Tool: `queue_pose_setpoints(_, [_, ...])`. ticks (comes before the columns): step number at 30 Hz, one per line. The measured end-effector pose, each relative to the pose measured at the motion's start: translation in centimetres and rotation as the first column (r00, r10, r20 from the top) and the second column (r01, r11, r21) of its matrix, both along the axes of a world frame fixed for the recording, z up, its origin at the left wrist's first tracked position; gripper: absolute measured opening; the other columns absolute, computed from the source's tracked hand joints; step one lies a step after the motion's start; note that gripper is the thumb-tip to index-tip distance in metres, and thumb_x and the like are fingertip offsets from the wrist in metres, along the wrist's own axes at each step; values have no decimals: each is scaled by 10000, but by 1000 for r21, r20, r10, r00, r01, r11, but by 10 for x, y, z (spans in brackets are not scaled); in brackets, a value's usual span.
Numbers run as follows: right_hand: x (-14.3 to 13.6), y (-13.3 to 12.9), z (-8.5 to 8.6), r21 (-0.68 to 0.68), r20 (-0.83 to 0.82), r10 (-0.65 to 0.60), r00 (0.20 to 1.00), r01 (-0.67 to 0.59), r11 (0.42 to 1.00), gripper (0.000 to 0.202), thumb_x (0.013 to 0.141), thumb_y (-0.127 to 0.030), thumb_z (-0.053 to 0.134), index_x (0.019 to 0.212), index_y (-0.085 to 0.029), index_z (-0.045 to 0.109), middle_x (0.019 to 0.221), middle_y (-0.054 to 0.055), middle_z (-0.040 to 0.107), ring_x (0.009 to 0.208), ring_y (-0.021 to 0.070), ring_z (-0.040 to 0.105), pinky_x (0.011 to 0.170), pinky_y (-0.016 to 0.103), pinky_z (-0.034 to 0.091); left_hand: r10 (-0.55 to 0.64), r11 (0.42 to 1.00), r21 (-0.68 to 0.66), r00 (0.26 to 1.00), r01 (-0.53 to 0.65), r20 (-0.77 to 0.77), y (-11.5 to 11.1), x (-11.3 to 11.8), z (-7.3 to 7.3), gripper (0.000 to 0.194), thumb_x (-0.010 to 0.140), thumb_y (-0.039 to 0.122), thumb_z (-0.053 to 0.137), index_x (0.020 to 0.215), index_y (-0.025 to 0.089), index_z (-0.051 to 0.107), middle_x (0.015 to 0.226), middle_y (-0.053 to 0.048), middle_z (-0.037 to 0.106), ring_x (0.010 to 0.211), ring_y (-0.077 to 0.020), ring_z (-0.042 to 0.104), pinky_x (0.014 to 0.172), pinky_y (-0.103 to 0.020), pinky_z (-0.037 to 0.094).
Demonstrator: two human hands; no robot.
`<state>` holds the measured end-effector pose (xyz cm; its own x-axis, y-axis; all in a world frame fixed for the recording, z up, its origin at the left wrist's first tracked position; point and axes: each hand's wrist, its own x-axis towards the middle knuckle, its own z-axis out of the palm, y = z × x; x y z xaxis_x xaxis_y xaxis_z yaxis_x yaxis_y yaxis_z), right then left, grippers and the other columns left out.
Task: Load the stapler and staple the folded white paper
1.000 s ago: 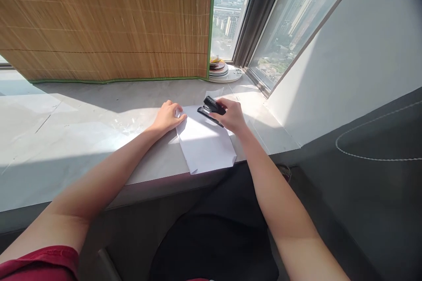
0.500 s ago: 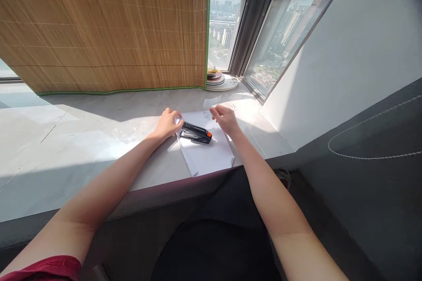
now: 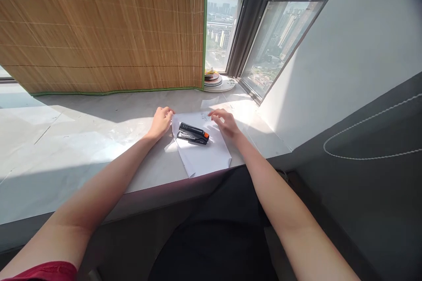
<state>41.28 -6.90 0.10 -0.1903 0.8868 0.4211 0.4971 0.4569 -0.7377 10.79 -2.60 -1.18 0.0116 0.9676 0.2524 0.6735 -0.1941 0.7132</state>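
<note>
A black stapler [image 3: 193,133] with an orange tip lies on white paper sheets [image 3: 208,158] on the sill, its orange end pointing right. My left hand [image 3: 161,120] is at the upper left corner of the paper, its fingers closed on that edge. Over the upper right part of the paper is my right hand [image 3: 225,122], fingers apart and curved, with nothing held. Small printed marks show on the paper beside its fingertips.
A stack of plates [image 3: 213,81] stands in the window corner behind the paper. A bamboo blind [image 3: 108,30] hangs at the back left. The sill's front edge runs just below the paper, and a beaded cord [image 3: 362,158] hangs at the right.
My left hand has moved from beside the stapler's end to the paper's upper left corner. The fingers of my right hand have spread a little. The view has shifted slightly.
</note>
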Motion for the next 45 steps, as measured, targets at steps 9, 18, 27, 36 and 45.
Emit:
queue_pose_setpoints(9, [-57,-26,0,-195,235,387,892,-347,917,698,924,-121,674,1587,-296,543,1494,26,721,1310,260,702,1147,400,521,104,994,5,989,-105,109,2,-8,-2,264,1005,340,455,873,280,676,1031,-104,677,1218,-310,609,1090,-452,523])
queue_pose_setpoints(18, [81,-27,-14,-152,243,122,962,-86,985,661,901,-295,738,1552,-269,627,1421,88,762,1259,313,741,1155,526,552,92,995,-32,990,-89,106,1,-3,-3,299,1027,347,457,867,283,702,1025,-114,627,1217,-327,608,1032,-457,545])
queue_pose_setpoints(27, [120,-26,-3,-180,174,128,976,-96,979,660,897,-526,797,1506,-322,647,1471,94,727,1349,339,688,1160,536,533,104,994,-45,992,-100,78,-1,-2,1,285,1018,335,468,857,270,694,1048,-111,611,1217,-320,603,1060,-444,533])
queue_pose_setpoints(36, [182,20,-33,49,504,-415,758,454,889,372,950,-347,524,635,-285,335,706,79,565,748,258,531,727,412,425,120,992,-54,988,-115,97,-1,-2,3,301,1020,349,464,860,268,706,1051,-104,608,1177,-320,618,1082,-462,514])
queue_pose_setpoints(45, [179,11,-38,81,573,-444,689,492,867,339,957,-307,512,669,-287,333,748,93,580,752,264,521,708,414,393,118,993,-20,959,-117,259,2,-7,-3,238,951,392,520,794,266,646,839,-62,559,843,-262,597,761,-389,543])
